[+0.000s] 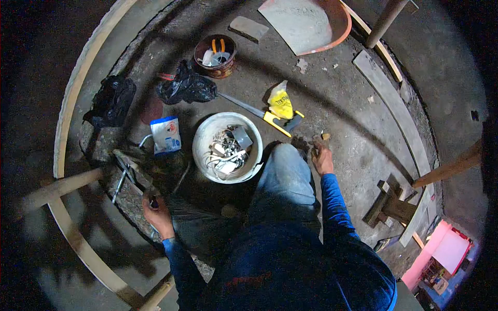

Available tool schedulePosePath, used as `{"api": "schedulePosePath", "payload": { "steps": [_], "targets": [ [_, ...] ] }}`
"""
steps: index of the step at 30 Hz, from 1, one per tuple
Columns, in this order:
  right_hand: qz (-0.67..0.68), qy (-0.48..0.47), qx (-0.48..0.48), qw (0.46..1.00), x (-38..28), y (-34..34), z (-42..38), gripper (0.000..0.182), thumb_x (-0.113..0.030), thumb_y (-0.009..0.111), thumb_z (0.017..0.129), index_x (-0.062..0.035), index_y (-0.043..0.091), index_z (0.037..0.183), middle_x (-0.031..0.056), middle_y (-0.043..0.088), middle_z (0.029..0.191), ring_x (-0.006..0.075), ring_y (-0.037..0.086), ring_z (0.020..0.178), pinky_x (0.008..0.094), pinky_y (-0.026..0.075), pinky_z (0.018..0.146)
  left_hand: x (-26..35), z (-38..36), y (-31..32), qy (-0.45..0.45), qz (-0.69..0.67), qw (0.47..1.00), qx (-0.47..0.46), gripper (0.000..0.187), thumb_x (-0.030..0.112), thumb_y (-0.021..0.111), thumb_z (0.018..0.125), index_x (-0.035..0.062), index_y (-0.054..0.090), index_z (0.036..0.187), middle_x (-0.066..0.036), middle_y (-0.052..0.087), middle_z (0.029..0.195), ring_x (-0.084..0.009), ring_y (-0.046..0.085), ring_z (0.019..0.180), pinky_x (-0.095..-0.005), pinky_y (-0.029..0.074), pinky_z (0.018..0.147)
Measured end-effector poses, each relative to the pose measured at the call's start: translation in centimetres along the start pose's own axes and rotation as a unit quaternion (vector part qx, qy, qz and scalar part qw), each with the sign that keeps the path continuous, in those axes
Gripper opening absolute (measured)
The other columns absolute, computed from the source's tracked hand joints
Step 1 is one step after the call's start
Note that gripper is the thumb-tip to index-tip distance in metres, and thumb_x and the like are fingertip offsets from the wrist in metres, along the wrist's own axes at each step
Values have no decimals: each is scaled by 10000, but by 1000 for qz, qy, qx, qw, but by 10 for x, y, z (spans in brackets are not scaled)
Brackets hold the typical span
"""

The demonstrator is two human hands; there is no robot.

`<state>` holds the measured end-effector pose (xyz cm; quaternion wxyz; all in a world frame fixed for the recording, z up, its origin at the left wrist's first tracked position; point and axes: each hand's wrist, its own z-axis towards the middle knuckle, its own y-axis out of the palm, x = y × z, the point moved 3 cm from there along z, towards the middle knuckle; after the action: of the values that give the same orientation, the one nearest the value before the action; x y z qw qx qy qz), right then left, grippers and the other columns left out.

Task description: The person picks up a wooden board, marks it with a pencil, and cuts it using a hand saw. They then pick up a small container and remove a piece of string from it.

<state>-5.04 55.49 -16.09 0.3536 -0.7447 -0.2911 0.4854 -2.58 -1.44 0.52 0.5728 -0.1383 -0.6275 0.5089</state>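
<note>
My left hand (158, 216) is closed at the lower left, fingers wrapped round something small and dark that I cannot make out. A metal rod (120, 182) lies just beyond it. On the other side of my knee, my right hand (322, 158) hangs low over the floor, fingers partly bent and a little apart. Close to its fingertips is a small yellowish-brown piece (326, 136). Between my hands stands a white bucket (199, 147) with cables and small electrical parts inside. A yellow-handled handsaw (275, 122) lies beyond it, beside a yellow-and-white bag (280, 102).
Farther off are a dark red pot (220, 71) holding orange-handled pliers, black plastic bags (187, 87), a white-and-blue packet (166, 136) and a dusty orange-rimmed tray (340, 31). Wooden pieces (397, 207) lie at right. Planks and posts (451, 165) border the floor.
</note>
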Motion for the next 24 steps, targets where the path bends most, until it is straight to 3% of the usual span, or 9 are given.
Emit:
{"api": "schedulePosePath", "payload": {
  "steps": [2, 6, 8, 12, 15, 16, 18, 20, 24],
  "targets": [
    [34, -45, 43, 998, 1, -2, -10, 313, -90, 616, 782, -40, 637, 1090, 220, 645, 1042, 379, 618, 962, 429, 489, 840, 28, 5, -13, 45, 42, 998, 24, 305, 150, 646, 867, -15, 606, 1121, -178, 653, 1052, -284, 633, 938, -357, 487, 843],
    [0, 4, 9, 1000, 30, -4, -17, 282, -87, 597, 792, -46, 642, 1067, 210, 654, 1009, 395, 620, 926, 436, 495, 822, 33, -4, -1, 27, 56, 998, -5, 288, 134, 623, 875, -18, 604, 1119, -177, 654, 1041, -278, 630, 923, -355, 487, 840],
    [11, -81, 61, 995, 14, -6, -10, 275, -99, 592, 797, -54, 645, 1063, 203, 661, 977, 405, 622, 897, 445, 497, 812, 41, -5, -1, -18, -28, 999, -8, 286, 148, 609, 889, -21, 600, 1120, -172, 654, 1039, -261, 626, 919, -350, 487, 826],
    [-32, -35, 48, 998, 37, 23, 1, 314, -191, 605, 821, -60, 628, 1106, 220, 640, 1037, 403, 605, 964, 451, 487, 840, 20, -7, -4, 36, 46, 998, 3, 286, 166, 607, 903, -16, 597, 1124, -158, 655, 1015, -240, 625, 896, -347, 490, 791],
    [5, -31, -5, 999, 12, 4, -16, 326, -226, 599, 836, -46, 624, 1107, 224, 633, 1065, 396, 598, 998, 443, 485, 852, 37, -5, -5, -45, -74, 996, -10, 288, 179, 606, 916, -16, 591, 1127, -147, 656, 1000, -232, 624, 896, -346, 490, 769],
    [-38, 25, -7, 999, 38, 18, -25, 348, -250, 586, 839, -30, 622, 1107, 224, 633, 1077, 393, 591, 1018, 437, 480, 874, 43, -4, -4, -5, -60, 998, -12, 276, 167, 601, 919, -12, 591, 1128, -137, 652, 992, -226, 615, 882, -339, 488, 765],
    [-65, -25, 10, 998, 128, 60, -52, 383, -273, 579, 836, -14, 614, 1116, 234, 622, 1092, 394, 578, 1046, 435, 470, 899, 49, -4, -5, 36, -55, 998, -15, 264, 154, 597, 922, -9, 590, 1129, -126, 647, 984, -220, 607, 868, -332, 486, 762],
    [31, 99, 1, 995, 161, 54, -104, 401, -306, 589, 820, -26, 627, 1106, 244, 610, 1116, 393, 572, 1060, 433, 463, 918, 51, -6, -5, 19, -78, 997, -16, 260, 157, 590, 927, -9, 591, 1128, -122, 640, 1004, -209, 590, 874, -329, 485, 771],
    [-72, 171, 42, 982, 185, 42, -211, 425, -326, 611, 797, -31, 630, 1102, 246, 609, 1112, 397, 575, 1052, 429, 463, 923, 70, -12, -10, 41, -127, 991, -16, 256, 161, 588, 929, -2, 600, 1127, -130, 638, 1019, -207, 588, 892, -335, 485, 796]
  ]
}}
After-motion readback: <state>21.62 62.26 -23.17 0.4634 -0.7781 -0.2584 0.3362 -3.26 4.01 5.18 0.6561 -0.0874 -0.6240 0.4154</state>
